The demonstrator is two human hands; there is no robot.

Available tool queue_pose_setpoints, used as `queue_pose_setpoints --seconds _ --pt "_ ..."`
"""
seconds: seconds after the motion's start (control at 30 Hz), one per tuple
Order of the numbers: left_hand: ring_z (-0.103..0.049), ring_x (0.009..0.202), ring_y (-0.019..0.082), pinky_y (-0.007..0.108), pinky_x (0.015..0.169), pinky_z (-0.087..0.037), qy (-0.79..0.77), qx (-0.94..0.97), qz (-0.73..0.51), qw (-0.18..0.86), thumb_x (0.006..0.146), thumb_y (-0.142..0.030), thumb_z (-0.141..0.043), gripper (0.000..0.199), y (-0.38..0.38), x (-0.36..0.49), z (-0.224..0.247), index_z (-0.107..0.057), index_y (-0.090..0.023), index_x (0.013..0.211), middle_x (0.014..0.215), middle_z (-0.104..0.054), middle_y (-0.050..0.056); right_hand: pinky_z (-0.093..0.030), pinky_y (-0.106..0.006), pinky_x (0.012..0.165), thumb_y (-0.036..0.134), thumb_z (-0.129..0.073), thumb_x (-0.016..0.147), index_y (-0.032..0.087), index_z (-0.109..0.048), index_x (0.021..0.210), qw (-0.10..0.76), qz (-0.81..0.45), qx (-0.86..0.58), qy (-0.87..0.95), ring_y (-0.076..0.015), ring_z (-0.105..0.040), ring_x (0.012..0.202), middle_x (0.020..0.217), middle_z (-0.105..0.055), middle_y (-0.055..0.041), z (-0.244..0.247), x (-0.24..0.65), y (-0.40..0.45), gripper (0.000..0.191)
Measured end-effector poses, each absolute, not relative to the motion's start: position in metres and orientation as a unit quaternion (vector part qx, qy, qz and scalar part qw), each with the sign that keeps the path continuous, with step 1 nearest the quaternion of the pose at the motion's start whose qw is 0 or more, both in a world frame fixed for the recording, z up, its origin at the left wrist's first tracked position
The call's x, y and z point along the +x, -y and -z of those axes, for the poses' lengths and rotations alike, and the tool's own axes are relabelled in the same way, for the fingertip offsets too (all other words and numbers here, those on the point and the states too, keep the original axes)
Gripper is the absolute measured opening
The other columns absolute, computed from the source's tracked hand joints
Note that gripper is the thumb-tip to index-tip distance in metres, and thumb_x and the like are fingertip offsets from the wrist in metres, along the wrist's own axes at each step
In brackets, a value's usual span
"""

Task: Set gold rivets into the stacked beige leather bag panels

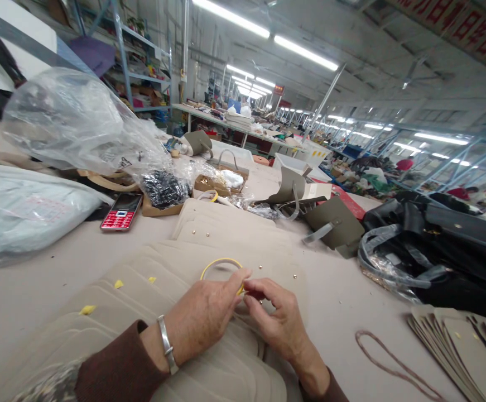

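Observation:
My left hand [207, 312], with a silver bracelet at its wrist, is closed on a thin roll of yellow tape [221, 261] standing up from its fingers. My right hand [278, 318] meets it at the roll's near edge, thumb and forefinger pinched together. Whatever lies between those right fingertips is too small to make out. Under both hands spreads a stack of beige bag panels [150, 329], some with small metal studs [295, 276]. Small yellow tape pieces [87, 310] stick to panels at the left.
A red-keyed phone [121, 212] lies at the back left beside plastic bags [29, 212]. Small cardboard boxes [163, 209] hold wrapped parts. Olive bag pieces [335, 223] and a black handbag [447, 257] lie right. Nearer are a brown cord [393, 360] and stacked strips [456, 346].

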State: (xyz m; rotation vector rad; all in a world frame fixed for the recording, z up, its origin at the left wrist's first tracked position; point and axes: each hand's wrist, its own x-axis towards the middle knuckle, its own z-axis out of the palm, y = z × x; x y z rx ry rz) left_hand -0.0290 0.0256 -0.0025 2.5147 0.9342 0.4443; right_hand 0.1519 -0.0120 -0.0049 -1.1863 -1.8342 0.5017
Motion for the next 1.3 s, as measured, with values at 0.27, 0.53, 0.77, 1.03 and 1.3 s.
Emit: queue_pose_setpoints --seconds 0.27,0.53,0.77,1.03,1.3 --pt "-0.066 0.074 0.021 0.029 0.059 -0.044 -0.351 0.909 -0.124 0.186 0.093 -0.016 -0.036 0.022 -0.022 -0.026 -0.005 -0.045 -0.02 0.113 0.084 -0.069 0.003 -0.042 -0.023 0.059 0.009 -0.051 0.085 0.017 -0.06 0.078 0.423 -0.052 -0.467 0.775 -0.012 -0.056 0.06 0.067 -0.061 -0.0012 0.021 0.15 0.011 0.014" --pt "-0.061 0.064 0.018 0.029 0.054 -0.037 -0.377 0.9 -0.167 0.14 0.088 -0.009 -0.041 0.014 -0.021 -0.021 -0.003 -0.05 -0.02 0.087 0.072 -0.064 0.0 -0.042 -0.022 0.053 0.017 -0.054 0.081 0.018 -0.063 0.072 0.445 -0.143 -0.548 0.694 -0.0113 -0.054 0.052 0.06 -0.06 0.0008 0.018 0.141 0.015 0.013" --pt "-0.057 0.064 0.016 0.027 0.057 -0.039 -0.364 0.901 -0.213 0.096 0.093 -0.012 -0.035 0.019 -0.019 -0.019 0.001 -0.049 -0.02 0.084 0.071 -0.06 0.001 -0.039 -0.021 0.042 0.039 -0.063 0.073 0.015 -0.059 0.067 0.455 -0.415 -0.649 0.446 -0.0108 -0.052 0.04 0.05 -0.058 0.0016 0.017 0.159 -0.002 0.024" --pt "-0.057 0.085 0.023 0.035 0.073 -0.048 -0.414 0.904 -0.03 0.104 0.09 -0.005 -0.039 0.019 -0.027 -0.016 -0.01 -0.053 -0.019 0.089 0.09 -0.063 0.006 -0.038 -0.021 0.043 0.039 -0.059 0.079 0.014 -0.066 0.071 0.378 -0.373 -0.666 0.525 -0.0101 -0.05 0.043 0.055 -0.06 0.0005 0.024 0.165 -0.008 0.027" --pt "-0.058 0.088 0.026 0.039 0.076 -0.05 -0.419 0.901 -0.023 0.11 0.089 -0.005 -0.038 0.021 -0.027 -0.014 -0.004 -0.054 -0.017 0.093 0.092 -0.062 0.008 -0.042 -0.026 0.06 0.023 -0.056 0.08 0.017 -0.072 0.072 0.304 -0.205 -0.677 0.639 -0.0161 -0.061 0.06 0.066 -0.07 -0.0032 0.021 0.151 -0.01 0.019"
